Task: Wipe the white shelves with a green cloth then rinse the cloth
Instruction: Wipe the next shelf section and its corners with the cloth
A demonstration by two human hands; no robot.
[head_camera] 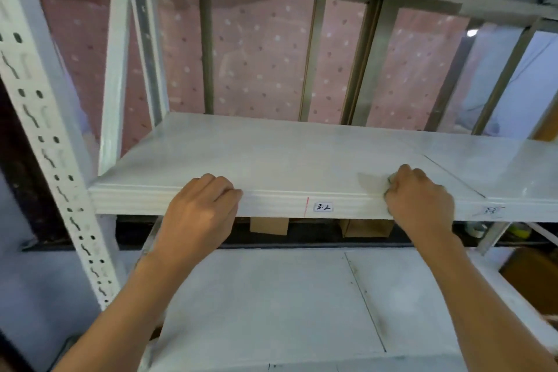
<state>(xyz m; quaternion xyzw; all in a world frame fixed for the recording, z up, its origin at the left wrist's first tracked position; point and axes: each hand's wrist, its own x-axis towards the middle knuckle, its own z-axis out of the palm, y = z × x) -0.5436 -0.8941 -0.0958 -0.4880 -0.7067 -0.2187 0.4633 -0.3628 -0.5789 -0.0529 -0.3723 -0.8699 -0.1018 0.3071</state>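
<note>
Head view: right hand (419, 199) bunched tight around the cloth (388, 183) on the shelf (287, 157), left hand (205, 208) gripping the front edge.

Only a sliver of greenish fabric shows beside the right knuckles, with a dull damp patch (371, 181) just left of them. The left fingers (223, 187) curl over the lip. The board is smooth, flat and painted white, with a seam (453, 175) just right of the right hand. Wiping well likely means spreading the wad flatter and making long overlapping strokes away from the hand.
</note>
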